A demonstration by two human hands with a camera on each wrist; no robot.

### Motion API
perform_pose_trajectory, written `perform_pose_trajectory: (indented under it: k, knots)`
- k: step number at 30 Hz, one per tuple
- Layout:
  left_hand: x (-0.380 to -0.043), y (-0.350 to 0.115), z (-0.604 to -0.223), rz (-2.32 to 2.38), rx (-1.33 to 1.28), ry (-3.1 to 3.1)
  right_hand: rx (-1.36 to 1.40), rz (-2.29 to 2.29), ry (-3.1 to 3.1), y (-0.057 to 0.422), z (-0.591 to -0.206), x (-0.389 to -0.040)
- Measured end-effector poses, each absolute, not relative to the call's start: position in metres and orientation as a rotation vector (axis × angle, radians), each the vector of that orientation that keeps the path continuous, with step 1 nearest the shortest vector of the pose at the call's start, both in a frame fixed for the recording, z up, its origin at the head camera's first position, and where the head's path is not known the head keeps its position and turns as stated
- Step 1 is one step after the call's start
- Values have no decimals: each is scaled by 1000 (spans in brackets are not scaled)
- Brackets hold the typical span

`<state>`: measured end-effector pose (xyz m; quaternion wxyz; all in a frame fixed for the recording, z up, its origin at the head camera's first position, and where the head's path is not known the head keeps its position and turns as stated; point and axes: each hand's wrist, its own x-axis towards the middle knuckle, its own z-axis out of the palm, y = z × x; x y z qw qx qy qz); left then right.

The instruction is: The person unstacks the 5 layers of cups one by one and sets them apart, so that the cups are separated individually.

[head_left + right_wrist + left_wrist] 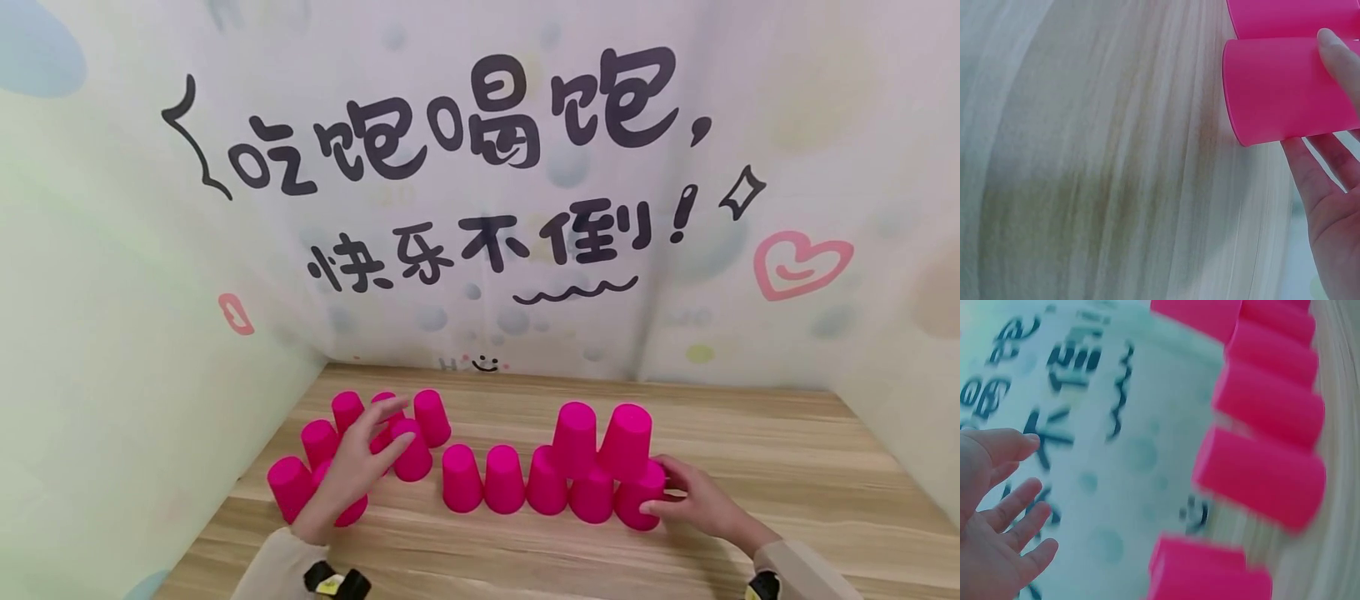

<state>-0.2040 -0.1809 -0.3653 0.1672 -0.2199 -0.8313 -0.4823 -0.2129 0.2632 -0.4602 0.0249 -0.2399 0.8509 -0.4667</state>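
Note:
Several upside-down pink cups stand in a row on the table, among them a left-end cup (461,479). My right hand (701,500) holds the right-end cup (636,510), thumb on its near side and fingers round its right side, as the right wrist view shows on the same cup (1272,94). Two more cups, one left (575,437) and one right (627,437), sit on top of the row's right part. My left hand (354,468) hovers over a left group of cups, its fingers loosely spread and holding nothing; this hand (997,512) appears empty in the left wrist view.
The left group includes a front cup (288,487), a back cup (432,418) and several others, partly hidden by the left hand and forearm. A wood-grain table (495,558) lies beneath. A printed white cloth (480,325) closes off the back and sides.

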Motion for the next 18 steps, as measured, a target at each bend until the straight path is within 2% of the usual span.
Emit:
perform_pose_trajectory:
  k: [7,13,18]
  knots:
    - [-201,-110,-345,-1682,-835,-2368,-748,-1430,2655,264,-461,-214]
    - [-225,-60,-366,-1745,-951,-2400,-729,-1438,2650,264,-461,-213]
    - [-235,-26,-375,-1821,-892,-2413,-729,-1438,2647,264,-461,-213]
